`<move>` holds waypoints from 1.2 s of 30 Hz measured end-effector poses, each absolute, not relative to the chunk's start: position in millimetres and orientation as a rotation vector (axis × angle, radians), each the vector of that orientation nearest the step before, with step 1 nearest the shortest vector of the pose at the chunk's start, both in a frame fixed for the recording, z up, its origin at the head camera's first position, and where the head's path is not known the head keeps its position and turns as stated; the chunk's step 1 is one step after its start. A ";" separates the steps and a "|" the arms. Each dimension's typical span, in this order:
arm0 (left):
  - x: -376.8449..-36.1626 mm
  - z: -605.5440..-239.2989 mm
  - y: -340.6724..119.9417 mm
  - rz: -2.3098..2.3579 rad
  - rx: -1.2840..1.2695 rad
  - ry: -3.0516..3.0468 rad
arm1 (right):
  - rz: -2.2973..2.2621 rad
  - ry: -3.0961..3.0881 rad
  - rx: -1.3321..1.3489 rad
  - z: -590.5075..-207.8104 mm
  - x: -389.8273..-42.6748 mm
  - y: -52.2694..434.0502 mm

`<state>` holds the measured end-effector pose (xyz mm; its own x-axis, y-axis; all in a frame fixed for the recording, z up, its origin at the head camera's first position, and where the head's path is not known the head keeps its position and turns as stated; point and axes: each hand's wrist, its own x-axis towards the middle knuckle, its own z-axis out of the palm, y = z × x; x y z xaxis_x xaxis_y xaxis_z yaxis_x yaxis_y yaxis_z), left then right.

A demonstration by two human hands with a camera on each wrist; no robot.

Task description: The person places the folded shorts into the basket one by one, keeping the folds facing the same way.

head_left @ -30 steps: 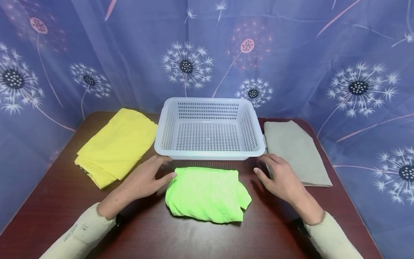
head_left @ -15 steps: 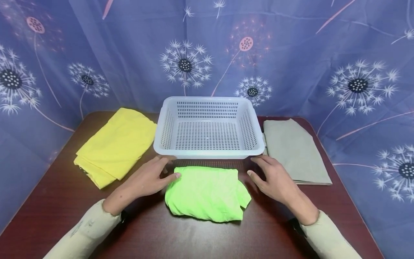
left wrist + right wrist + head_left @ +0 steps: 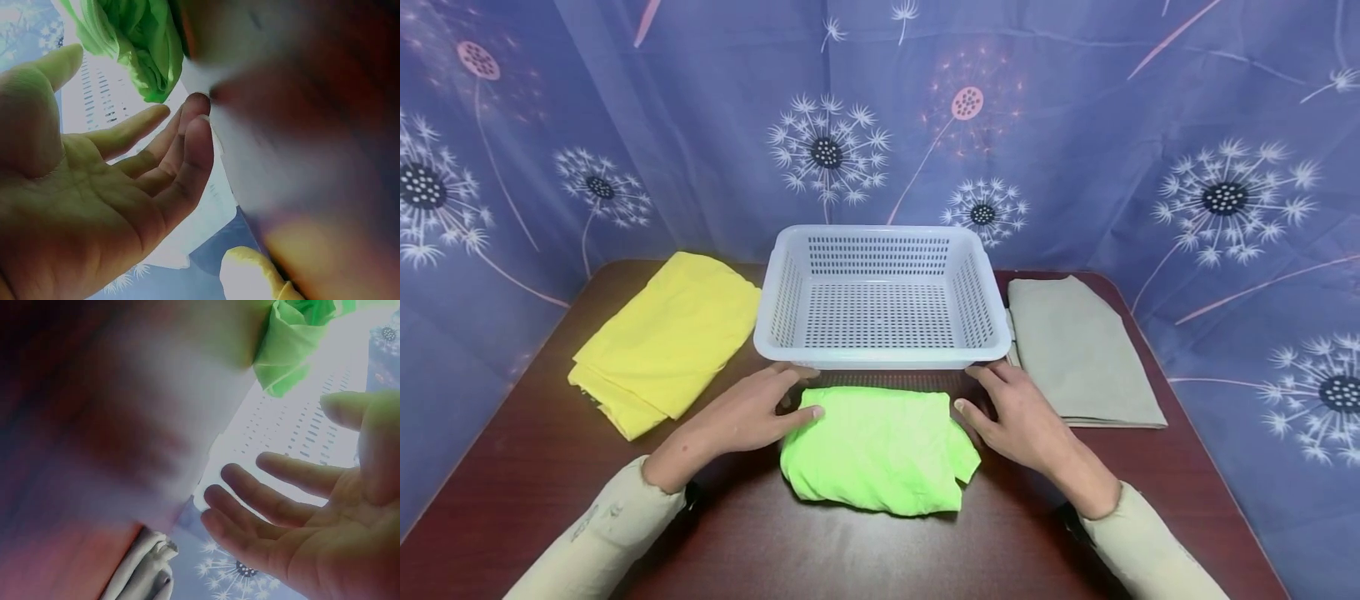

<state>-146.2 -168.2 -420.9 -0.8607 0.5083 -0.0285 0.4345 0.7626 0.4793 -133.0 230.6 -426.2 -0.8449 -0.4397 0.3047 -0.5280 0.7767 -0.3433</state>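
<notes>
A folded bright green cloth (image 3: 880,450) lies on the dark wooden table (image 3: 512,467), just in front of a white perforated basket (image 3: 882,354). My left hand (image 3: 752,412) is open at the cloth's left end, its thumb touching the cloth's upper left corner. My right hand (image 3: 1011,412) is open by the cloth's right end, thumb close to the edge. In the left wrist view the left hand (image 3: 119,181) shows relaxed fingers, with the green cloth (image 3: 140,44) beyond. The right wrist view shows the right hand (image 3: 300,506) spread, holding nothing, near the green cloth (image 3: 287,344).
A folded yellow cloth (image 3: 666,337) lies at the table's left, and a folded grey cloth (image 3: 1078,350) at the right of the basket. A blue curtain (image 3: 1075,125) printed with dandelions hangs behind and around the table.
Both hands have moved inward toward the green cloth; the left thumb now touches its corner and the right hand has come close to its right end.
</notes>
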 end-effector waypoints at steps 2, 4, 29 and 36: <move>-147.3 -420.5 -167.0 0.698 0.755 2.773 | 0.614 -2.789 0.752 -425.8 -132.5 227.8; -147.6 -419.9 -165.8 0.696 0.754 2.744 | 0.607 -2.820 0.740 -424.7 -131.3 224.8; -147.9 -418.7 -156.5 0.755 0.735 2.631 | 0.652 -3.265 0.551 -410.6 -124.2 195.0; -147.2 -419.2 -153.9 0.803 0.696 2.630 | 0.719 -3.316 0.500 -406.8 -124.0 189.8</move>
